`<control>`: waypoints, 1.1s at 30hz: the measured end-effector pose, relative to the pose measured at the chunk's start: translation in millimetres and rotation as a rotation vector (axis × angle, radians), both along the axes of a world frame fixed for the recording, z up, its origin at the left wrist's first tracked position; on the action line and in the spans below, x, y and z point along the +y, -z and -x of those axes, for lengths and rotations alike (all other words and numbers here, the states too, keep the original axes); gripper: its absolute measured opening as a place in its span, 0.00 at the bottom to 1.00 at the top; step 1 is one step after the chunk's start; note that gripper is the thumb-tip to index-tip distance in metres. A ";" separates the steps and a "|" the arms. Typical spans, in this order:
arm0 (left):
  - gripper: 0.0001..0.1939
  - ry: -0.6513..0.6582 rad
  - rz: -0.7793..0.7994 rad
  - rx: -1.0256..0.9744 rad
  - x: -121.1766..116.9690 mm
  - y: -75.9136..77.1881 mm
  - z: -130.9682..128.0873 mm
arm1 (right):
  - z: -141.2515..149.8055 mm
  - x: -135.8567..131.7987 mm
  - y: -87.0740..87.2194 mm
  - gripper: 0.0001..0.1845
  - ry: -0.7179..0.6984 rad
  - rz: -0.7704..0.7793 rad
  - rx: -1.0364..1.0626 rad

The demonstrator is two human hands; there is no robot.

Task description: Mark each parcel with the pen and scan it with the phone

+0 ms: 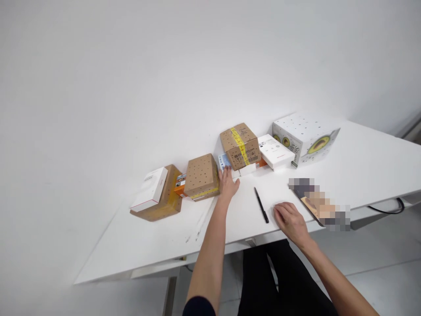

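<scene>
My left hand (228,183) reaches forward over the table with fingers stretched and thumb apart. Its fingertips meet the lower edge of a flat blue-and-white box (224,160), beside a brown dotted carton (201,176) on its left. Another brown carton with yellow tape (240,147) sits on top of white and orange packaging just beyond the hand. My right hand (291,221) rests near the table's front edge, fingers curled in, with nothing showing in them; the palm is hidden. A black pen (261,205) lies between the two hands, apart from both.
On the left, a white box (150,188) leans on a brown carton (169,199), with an orange box (180,185) alongside. Further right are a flat white box (276,151) and a white avocado-print carton (305,138). A partly blurred booklet (311,201) overhangs the white table's (371,162) front edge.
</scene>
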State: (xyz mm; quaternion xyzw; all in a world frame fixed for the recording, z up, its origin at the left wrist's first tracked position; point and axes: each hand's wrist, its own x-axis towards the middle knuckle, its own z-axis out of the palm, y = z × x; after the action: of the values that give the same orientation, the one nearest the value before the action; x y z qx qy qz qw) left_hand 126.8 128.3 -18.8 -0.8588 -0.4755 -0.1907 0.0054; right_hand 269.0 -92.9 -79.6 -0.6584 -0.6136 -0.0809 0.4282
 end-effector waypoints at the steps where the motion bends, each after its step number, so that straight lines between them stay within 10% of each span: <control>1: 0.34 -0.016 0.004 0.007 4.6 -2.7 -3.6 | 0.1 0.0 -0.3 0.08 0.000 -0.004 -0.008; 9: 0.30 -0.273 0.075 0.115 17.6 -20.3 -28.6 | 2.1 3.1 -2.5 0.07 0.031 -0.078 -0.039; 20: 0.24 -0.220 0.089 0.118 14.7 -29.6 -24.7 | 2.5 3.0 -0.8 0.07 0.032 -0.077 -0.052; 26: 0.31 -0.244 0.040 0.056 -49.0 -25.5 -2.6 | 2.1 2.5 -1.1 0.08 0.036 -0.072 -0.071; 33: 0.43 -0.016 0.239 -0.244 -147.9 -7.7 84.1 | 0.6 0.3 -2.0 0.08 0.037 -0.041 -0.060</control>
State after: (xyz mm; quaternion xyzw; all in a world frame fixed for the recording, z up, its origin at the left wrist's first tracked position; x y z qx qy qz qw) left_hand 42.7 -19.5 -11.1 -0.8199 -0.4990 -0.2355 -0.1529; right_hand 268.4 -92.6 -77.6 -0.6581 -0.6121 -0.1214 0.4214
